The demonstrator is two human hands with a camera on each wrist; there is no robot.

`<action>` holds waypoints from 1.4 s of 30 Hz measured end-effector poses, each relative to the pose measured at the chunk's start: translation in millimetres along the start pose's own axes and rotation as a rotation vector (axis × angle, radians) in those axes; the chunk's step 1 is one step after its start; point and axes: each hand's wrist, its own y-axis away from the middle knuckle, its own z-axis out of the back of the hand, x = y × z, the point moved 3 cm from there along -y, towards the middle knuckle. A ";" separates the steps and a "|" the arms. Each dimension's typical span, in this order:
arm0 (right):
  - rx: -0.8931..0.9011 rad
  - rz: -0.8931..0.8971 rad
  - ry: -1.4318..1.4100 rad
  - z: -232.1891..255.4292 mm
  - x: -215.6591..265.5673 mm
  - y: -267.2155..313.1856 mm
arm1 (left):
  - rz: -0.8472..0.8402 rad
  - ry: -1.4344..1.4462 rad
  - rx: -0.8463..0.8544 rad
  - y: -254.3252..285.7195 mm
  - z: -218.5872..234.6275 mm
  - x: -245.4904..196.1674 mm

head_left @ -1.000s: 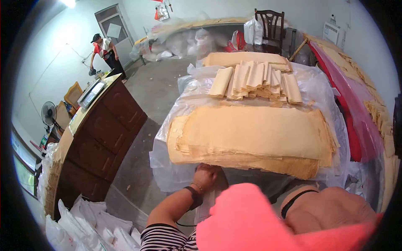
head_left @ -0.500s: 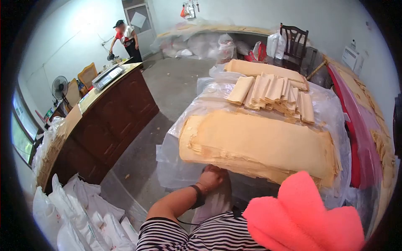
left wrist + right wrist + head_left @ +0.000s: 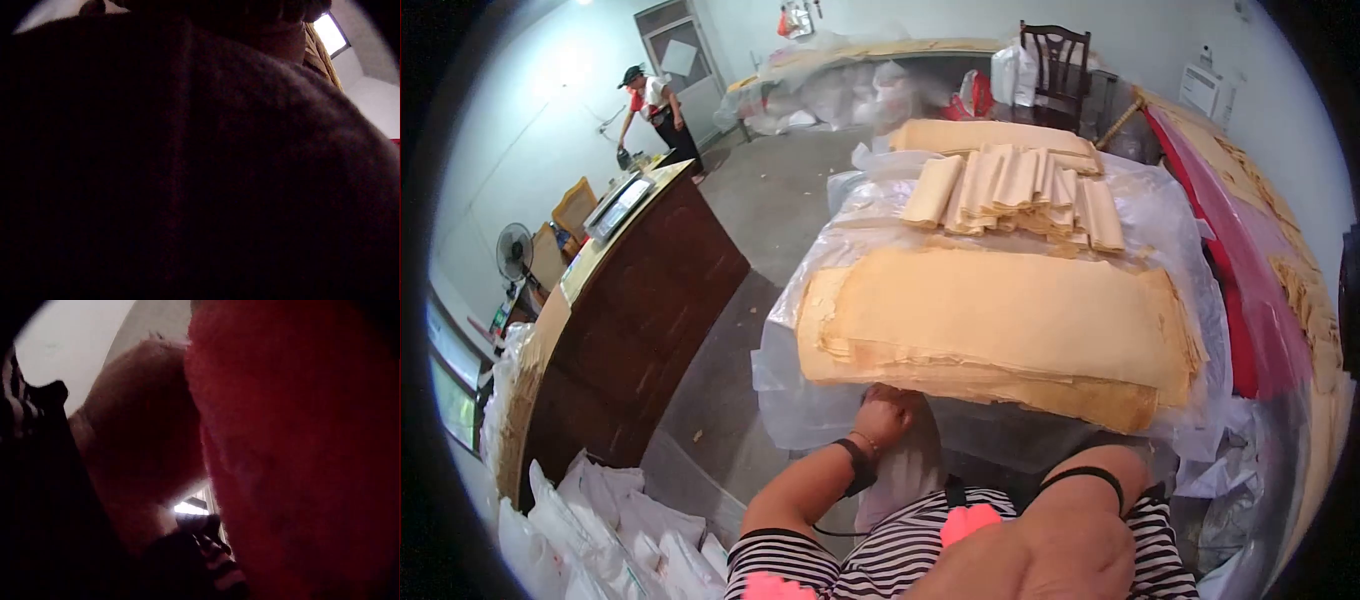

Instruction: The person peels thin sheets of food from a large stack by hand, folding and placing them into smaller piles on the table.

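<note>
In the head view, my left hand [image 3: 884, 415] rests as a curled fist on the trouser knee, just under the near edge of a stack of tan sheets [image 3: 1000, 310]. Dark fabric fills most of the left wrist view. The back of my right hand [image 3: 1040, 555] is close to the head camera at the bottom, its fingers outside the picture. Pink cloth [image 3: 970, 522] shows beside that hand, which appears to grip it. Large and dark red, the cloth [image 3: 300, 450] covers the right side of the right wrist view.
Folded tan pieces [image 3: 1010, 190] lie behind the stack on the plastic-covered table [image 3: 800, 300]. A brown cabinet [image 3: 630, 320] and white sacks [image 3: 620, 510] are at left. A person [image 3: 662, 115] stands beyond the cabinet; a dark chair [image 3: 1055, 70] is at the back.
My right hand and forearm have come into the bottom of the head view, and the pink cloth has moved left and down, mostly out of sight. My left hand stays at the knee.
</note>
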 end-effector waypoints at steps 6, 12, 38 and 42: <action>-0.077 0.053 0.054 -3.5 -19.1 8.7 | 0.019 0.023 0.015 -1.9 -1.9 4.3; 0.036 -0.135 -0.062 -0.9 -32.4 2.2 | -0.027 0.066 0.005 -2.2 -16.0 13.5; -0.111 -0.055 -0.171 -3.7 69.2 1.7 | -0.007 0.120 -0.022 -2.1 -5.6 1.8; -0.001 0.038 -0.131 -9.8 76.6 13.9 | 0.008 0.082 -0.029 1.7 1.1 3.0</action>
